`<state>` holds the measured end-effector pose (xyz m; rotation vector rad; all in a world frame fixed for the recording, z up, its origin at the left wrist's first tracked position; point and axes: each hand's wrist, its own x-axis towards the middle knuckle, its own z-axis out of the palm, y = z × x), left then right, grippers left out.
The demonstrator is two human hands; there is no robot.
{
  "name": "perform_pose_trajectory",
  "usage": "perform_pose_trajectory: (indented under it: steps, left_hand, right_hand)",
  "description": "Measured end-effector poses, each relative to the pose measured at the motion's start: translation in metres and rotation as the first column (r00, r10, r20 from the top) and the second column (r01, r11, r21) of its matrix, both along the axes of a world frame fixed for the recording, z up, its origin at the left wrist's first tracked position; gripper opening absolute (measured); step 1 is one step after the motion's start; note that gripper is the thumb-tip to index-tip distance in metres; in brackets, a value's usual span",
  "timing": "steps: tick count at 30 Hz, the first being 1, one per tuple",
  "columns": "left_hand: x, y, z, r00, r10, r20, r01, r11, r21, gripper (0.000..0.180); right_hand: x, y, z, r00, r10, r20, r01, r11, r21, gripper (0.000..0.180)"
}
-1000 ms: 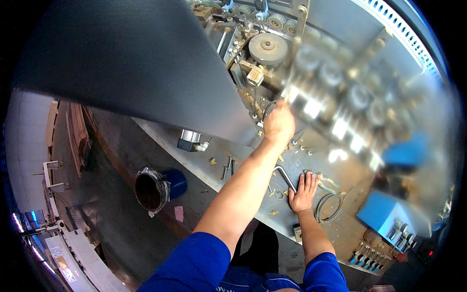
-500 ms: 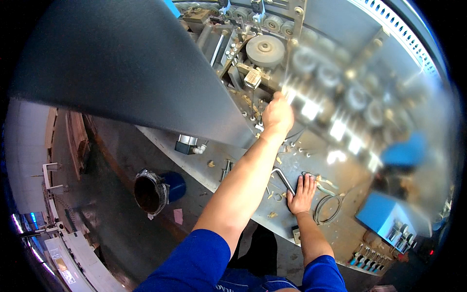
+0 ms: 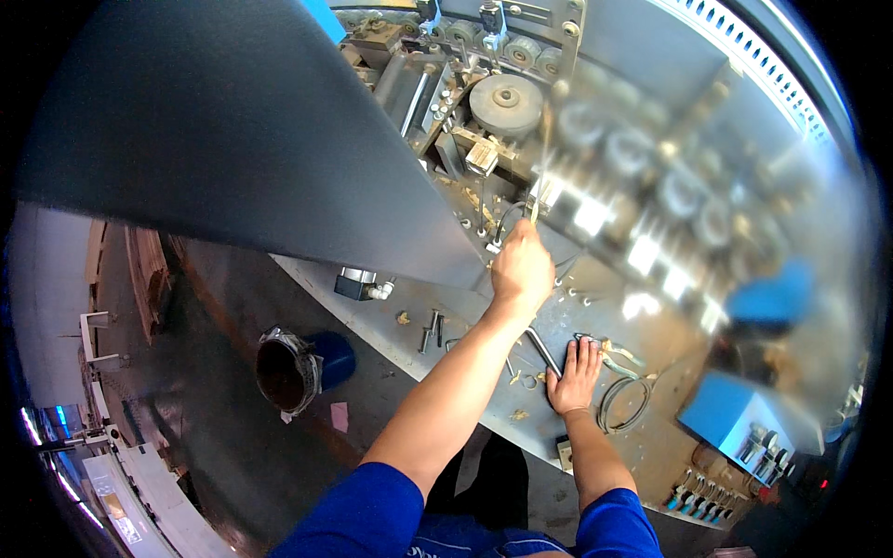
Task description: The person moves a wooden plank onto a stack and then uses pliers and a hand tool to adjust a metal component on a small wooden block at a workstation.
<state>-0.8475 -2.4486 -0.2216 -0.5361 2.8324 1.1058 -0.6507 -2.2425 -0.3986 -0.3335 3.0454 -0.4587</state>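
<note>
My left hand (image 3: 523, 270) is closed, held over the machine bed, with a thin yellowish strip (image 3: 535, 206) sticking up from its fingers. Its lower end is hidden in the fist. Just beyond are a small block (image 3: 482, 156) and a round grey wheel (image 3: 506, 104). Flat on the metal bench lies my right hand (image 3: 577, 374), fingers stretched out. A bent hex key (image 3: 542, 351) reaches to its left edge, and pliers with pale green handles (image 3: 621, 357) lie by its fingertips. To its right is a coil of thin cable (image 3: 625, 404).
A large dark panel (image 3: 233, 139) covers the upper left. Bolts (image 3: 431, 331) and yellowish scraps lie about the bench. A blue bucket (image 3: 333, 358) stands on the floor at left. On the right are a blue box (image 3: 730, 414) and a row of blue-handled tools (image 3: 698, 498).
My left hand has drawn back toward me and slightly left, away from the machine parts, uncovering more of the thin strip. My right hand stays flat on the bench.
</note>
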Motion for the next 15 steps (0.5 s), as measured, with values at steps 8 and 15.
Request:
perform_pose_trajectory:
  steps: [8, 15]
  left_hand:
    - [-0.064, 0.004, 0.000, 0.999, 0.019, 0.048, -0.018, 1.000, -0.025, 0.024]
    - [-0.056, -0.007, 0.004, 0.991, -0.010, 0.130, 0.023, 0.995, -0.102, 0.022]
  right_hand:
    - [0.001, 0.000, -0.002, 1.000, 0.007, -0.001, -0.007, 1.000, -0.006, 0.080]
    - [0.001, 0.002, -0.002, 1.000, 0.011, 0.006, -0.011, 1.000, -0.022, 0.079]
